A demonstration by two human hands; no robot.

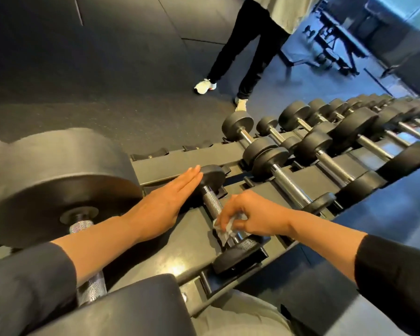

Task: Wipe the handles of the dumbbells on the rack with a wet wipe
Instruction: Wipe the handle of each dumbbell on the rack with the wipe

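A small black dumbbell lies on the rack [180, 241] in front of me, its knurled chrome handle [212, 202] running toward me. My right hand [250, 214] pinches a crumpled wet wipe [224, 227] against the near part of that handle. My left hand [165, 204] lies flat with straight fingers, its fingertips touching the dumbbell's far head [212, 177]. A very large dumbbell [58, 180] sits to the left, with my left forearm crossing its handle.
A long row of black dumbbells [325, 151] fills the rack to the right. A person in black trousers and white shoes [204, 86] stands on the dark rubber floor beyond the rack. A bench frame [335, 47] stands at the far right.
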